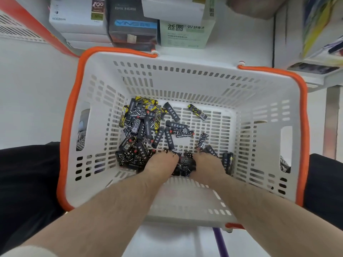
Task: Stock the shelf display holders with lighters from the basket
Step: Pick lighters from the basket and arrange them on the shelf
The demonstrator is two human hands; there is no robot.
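A white plastic basket [263, 112] with orange handles sits in front of me. Several black lighters [141, 127] with white or yellow print lie loose on its floor, most heaped at the left. Both hands reach down to the near side of the basket floor. My left hand [159, 164] rests on lighters, fingers curled down onto them. Just to its right, my right hand [207, 166] has its fingers closed among a small cluster of lighters [185, 164] that lies between the two hands. The fingertips are hidden, so the exact hold is unclear.
Behind the basket a white shelf holds stacked boxes: a white one [78, 17], a dark one [132, 26] and a pale green battery box [182, 34]. An orange edge [35, 26] runs at upper left. More packaging [319, 34] stands at upper right. My dark-clad knees flank the basket.
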